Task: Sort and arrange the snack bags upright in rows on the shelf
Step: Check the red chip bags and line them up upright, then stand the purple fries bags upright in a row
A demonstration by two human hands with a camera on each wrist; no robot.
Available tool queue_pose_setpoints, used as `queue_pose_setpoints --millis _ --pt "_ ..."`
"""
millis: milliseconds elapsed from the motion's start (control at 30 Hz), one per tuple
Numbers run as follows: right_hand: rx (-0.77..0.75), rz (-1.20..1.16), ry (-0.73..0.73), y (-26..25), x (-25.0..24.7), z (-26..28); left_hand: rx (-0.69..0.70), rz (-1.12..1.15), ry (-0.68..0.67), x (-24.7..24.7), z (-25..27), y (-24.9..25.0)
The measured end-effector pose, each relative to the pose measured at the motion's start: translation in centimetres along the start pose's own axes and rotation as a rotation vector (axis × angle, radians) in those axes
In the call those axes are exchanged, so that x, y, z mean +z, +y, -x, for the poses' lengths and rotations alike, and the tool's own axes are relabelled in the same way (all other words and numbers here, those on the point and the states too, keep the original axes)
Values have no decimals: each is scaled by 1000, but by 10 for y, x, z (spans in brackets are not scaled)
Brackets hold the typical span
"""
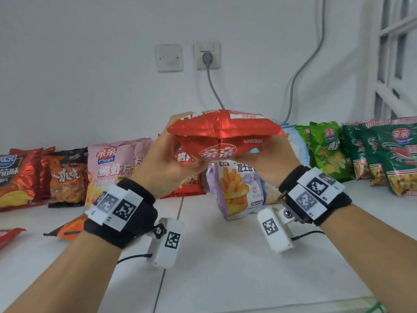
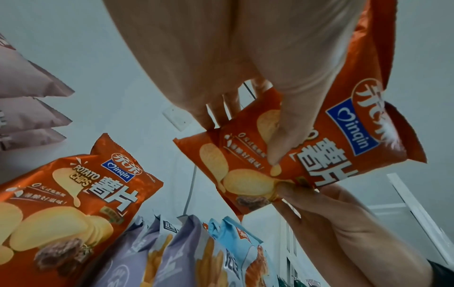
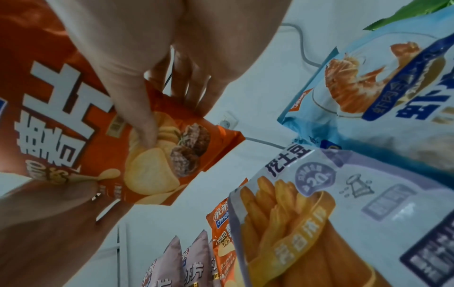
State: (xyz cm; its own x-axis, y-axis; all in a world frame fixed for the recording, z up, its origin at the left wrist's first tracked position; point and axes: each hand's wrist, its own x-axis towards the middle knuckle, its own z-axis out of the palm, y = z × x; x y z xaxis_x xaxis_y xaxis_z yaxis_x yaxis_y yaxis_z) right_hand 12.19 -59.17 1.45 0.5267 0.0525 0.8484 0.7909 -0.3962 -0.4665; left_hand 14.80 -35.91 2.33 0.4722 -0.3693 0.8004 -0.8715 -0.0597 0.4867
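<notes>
I hold a red potato-chip bag [image 1: 222,137] in the air over the middle of the white shelf [image 1: 225,267], its bottom turned toward me. My left hand [image 1: 178,143] grips its left end and my right hand [image 1: 269,146] grips its right end. In the left wrist view the left thumb lies across the printed front of the chip bag [image 2: 343,155], with the fingers behind it. The right wrist view has the right thumb pressed on the front of the chip bag [image 3: 73,120], fingers behind. A matching red chip bag [image 1: 187,184] stands against the wall below.
Bags stand in a row along the wall: red [image 1: 18,177], dark orange [image 1: 65,177], pink [image 1: 108,170], purple fries [image 1: 237,190], light blue [image 1: 293,141], green [image 1: 327,150], dark green [image 1: 397,159]. An orange bag [image 1: 67,230] lies flat at front left. A grey cable [image 1: 214,89] hangs from the socket.
</notes>
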Motion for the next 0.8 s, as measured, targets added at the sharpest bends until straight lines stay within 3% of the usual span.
queue_pose_setpoints --millis 167,367,600,700,800 --pt "-35 4 -12 -3 2 0 23 -77 5 -3 -3 -1" --pt "61 -24 -51 8 2 -4 8 -14 79 -1 0 -1" --pt "458 327 -75 25 -8 -8 -311 130 372 -10 -3 -23" --pt "601 436 -172 33 -10 -8 -430 101 424 -15 -3 -38" --pt "673 529 -263 35 -10 -6 -520 215 456 -15 -4 -48"
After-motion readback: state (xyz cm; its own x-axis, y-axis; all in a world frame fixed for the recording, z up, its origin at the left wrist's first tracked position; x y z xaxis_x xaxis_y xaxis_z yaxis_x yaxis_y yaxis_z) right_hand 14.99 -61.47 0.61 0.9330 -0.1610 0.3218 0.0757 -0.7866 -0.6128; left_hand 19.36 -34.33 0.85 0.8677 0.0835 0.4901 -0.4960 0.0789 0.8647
